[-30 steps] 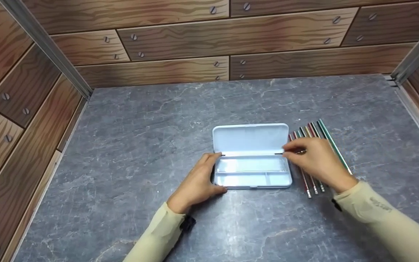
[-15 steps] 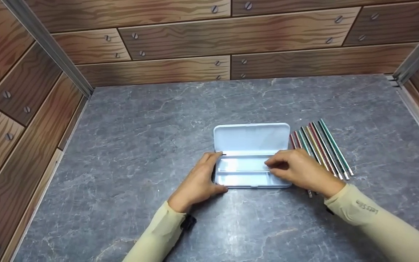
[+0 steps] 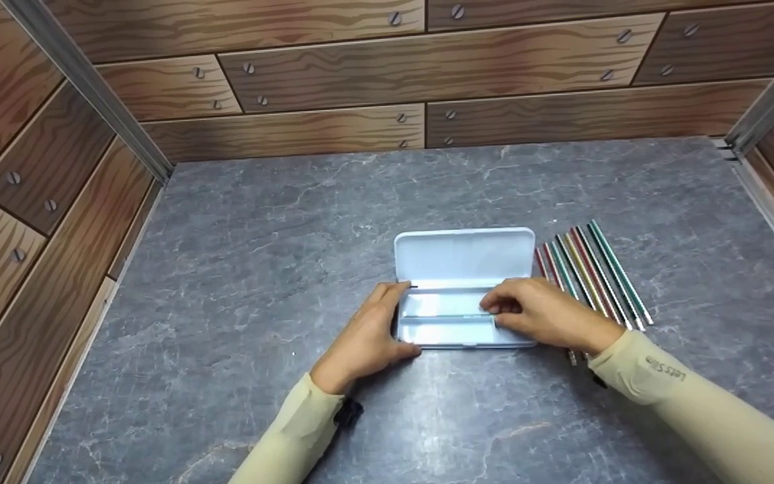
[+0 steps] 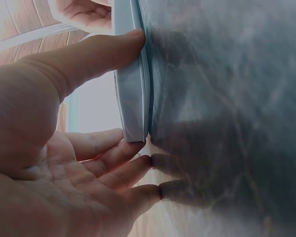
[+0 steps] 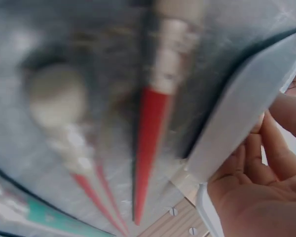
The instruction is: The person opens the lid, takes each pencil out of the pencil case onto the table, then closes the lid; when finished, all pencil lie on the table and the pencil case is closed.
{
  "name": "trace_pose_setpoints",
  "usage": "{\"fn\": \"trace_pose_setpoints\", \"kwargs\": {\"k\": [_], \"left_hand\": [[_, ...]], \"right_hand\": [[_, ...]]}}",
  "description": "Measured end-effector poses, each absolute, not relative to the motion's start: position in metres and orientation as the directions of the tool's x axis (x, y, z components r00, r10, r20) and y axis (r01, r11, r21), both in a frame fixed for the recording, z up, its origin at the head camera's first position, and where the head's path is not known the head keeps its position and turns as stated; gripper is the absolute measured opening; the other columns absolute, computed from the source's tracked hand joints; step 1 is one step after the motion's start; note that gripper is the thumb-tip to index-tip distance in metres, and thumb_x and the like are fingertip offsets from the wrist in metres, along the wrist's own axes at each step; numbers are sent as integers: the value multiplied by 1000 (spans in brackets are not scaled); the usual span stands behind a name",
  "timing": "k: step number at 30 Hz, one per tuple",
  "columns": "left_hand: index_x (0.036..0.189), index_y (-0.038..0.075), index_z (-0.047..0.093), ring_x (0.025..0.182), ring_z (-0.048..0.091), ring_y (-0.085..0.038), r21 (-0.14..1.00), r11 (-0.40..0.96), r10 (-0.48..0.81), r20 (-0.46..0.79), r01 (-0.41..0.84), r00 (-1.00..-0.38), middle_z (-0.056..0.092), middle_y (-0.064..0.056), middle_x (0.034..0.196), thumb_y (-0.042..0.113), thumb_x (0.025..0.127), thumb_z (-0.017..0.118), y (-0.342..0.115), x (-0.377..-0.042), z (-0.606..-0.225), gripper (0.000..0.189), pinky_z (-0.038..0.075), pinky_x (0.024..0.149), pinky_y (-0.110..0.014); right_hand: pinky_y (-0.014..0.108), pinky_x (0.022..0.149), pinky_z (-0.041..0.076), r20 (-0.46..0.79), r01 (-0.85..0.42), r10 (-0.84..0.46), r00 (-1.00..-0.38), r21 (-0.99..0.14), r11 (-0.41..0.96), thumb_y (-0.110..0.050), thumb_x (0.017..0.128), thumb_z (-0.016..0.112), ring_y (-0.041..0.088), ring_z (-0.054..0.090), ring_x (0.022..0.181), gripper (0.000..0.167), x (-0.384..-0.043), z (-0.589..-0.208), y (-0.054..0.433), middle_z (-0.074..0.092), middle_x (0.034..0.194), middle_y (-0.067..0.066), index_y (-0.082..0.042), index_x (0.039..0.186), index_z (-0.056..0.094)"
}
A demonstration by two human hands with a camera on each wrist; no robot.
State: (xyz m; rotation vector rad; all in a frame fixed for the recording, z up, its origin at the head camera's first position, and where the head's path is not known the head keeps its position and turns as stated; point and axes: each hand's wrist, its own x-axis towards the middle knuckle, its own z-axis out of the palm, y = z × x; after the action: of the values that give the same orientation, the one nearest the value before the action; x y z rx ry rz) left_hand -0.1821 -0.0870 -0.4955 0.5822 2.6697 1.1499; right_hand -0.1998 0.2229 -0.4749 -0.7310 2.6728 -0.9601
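Note:
A pale blue pencil case (image 3: 464, 255) lies with its lid raised, showing a tray split into compartments. My left hand (image 3: 365, 333) grips the case's left end, thumb along the front edge and fingers round by the hinge side. In the left wrist view, the left thumb (image 4: 103, 54) presses the case's side wall. My right hand (image 3: 535, 312) reaches over the right end with curled fingers, pinching at the tray's long divider (image 3: 447, 316). In the right wrist view, those fingers (image 5: 256, 158) are partly hidden behind the case wall (image 5: 241, 108).
Several pencils (image 3: 598, 269) in red, green, gold and black lie side by side to the right of the case, eraser ends toward me. The grey marbled tabletop (image 3: 259, 255) meets wood-patterned walls (image 3: 320, 81) at the back and sides.
My right hand has moved left and down from beside the lid's hinge to the divider inside the tray, uncovering the pencils. The left hand and the case stay put.

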Motion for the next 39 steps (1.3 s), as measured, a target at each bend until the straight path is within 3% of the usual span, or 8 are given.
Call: {"fn": "trace_pose_setpoints", "kwargs": {"k": [11,17,23,33,39], "left_hand": [[168,-1,45,151,56,-38,726,627,421,-9,284,-907,54,-18,163,9,80,98,-88,-182,-496,104,46,132,-53],[168,-2,44,151,56,-37,722,630,424,-12,285,-906,54,-19,163,9,80,99,-88,-182,-496,104,46,132,-52],[168,0,44,152,56,-37,729,626,424,-20,277,-906,53,-18,164,8,80,98,-88,-182,-495,104,46,133,-52],[168,-1,44,151,56,-37,723,629,431,-21,284,-902,54,-19,163,7,80,98,-88,-183,-496,104,46,132,-53],[169,1,43,152,55,-37,724,631,427,-24,279,-904,53,-18,164,8,81,98,-88,-183,-496,104,46,133,-52]], "right_hand": [[36,95,61,-52,-372,-525,-849,-647,666,-10,100,79,20,75,106,17,-202,-474,225,85,113,3,-12,115,86],[27,87,55,-29,-369,-511,-859,-657,658,-10,96,82,11,70,97,15,-201,-474,228,84,107,1,-15,109,88],[38,88,60,27,-448,-538,-843,-589,673,-8,94,85,20,76,96,13,-200,-471,227,84,101,1,-13,105,88],[41,88,65,74,-484,-543,-836,-565,668,-6,93,86,21,76,94,16,-195,-465,240,83,101,1,-12,108,88],[34,90,65,127,-454,-473,-872,-571,684,-10,93,88,11,75,99,15,-190,-461,264,86,105,-1,-16,107,88]]}}
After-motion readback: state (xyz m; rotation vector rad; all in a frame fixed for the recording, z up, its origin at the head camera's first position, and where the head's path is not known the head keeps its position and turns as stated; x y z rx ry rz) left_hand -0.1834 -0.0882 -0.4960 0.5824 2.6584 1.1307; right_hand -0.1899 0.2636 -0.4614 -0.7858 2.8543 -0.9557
